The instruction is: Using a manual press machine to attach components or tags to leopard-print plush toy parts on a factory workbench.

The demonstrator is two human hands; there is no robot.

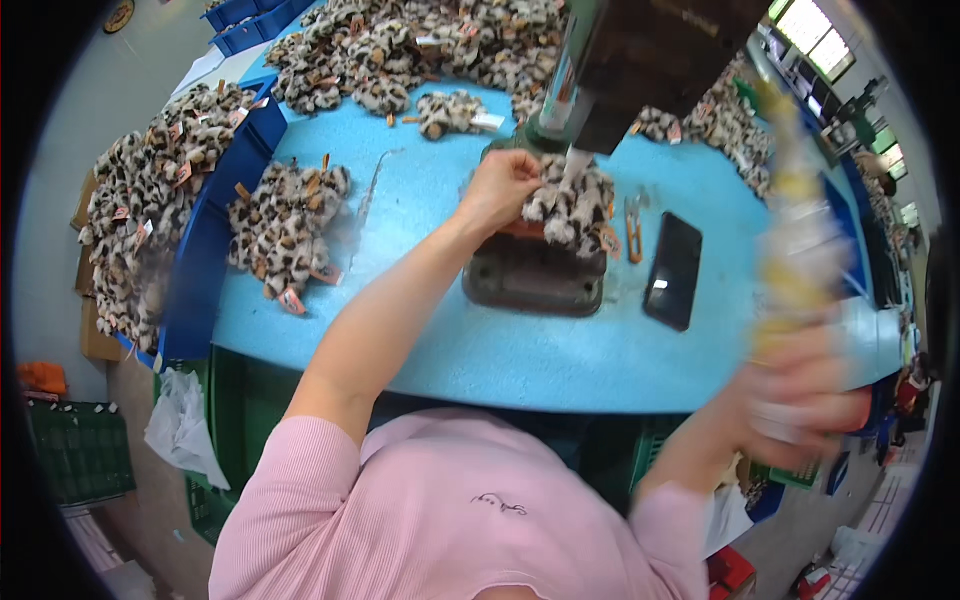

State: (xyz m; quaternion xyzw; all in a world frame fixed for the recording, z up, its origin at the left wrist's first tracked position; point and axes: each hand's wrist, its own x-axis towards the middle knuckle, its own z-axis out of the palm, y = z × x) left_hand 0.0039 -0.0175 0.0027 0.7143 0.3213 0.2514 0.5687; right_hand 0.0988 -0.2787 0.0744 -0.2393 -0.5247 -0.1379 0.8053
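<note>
A spotted plush toy [572, 205] in black, white and brown lies under the nozzle of a dark press machine [640, 75]. My left hand [503, 190] is closed in a pinch at the toy's left edge, its fingertips partly hidden. The nozzle tip touches or nearly touches the fur. Off to the right, my right hand [800, 390] is smeared by motion. Its fingers wrap round the lower end of a long handle [795, 230] covered in yellow and whitish wrapping. Below the toy shows the machine's dark metal base [535, 285].
Right of the base lie small orange-handled snips [633, 230] and a black phone [675, 270]. A small heap of plush toys [287, 225] sits left, beside a full blue crate [215, 225]. A large plush pile [430, 45] covers the table's far side.
</note>
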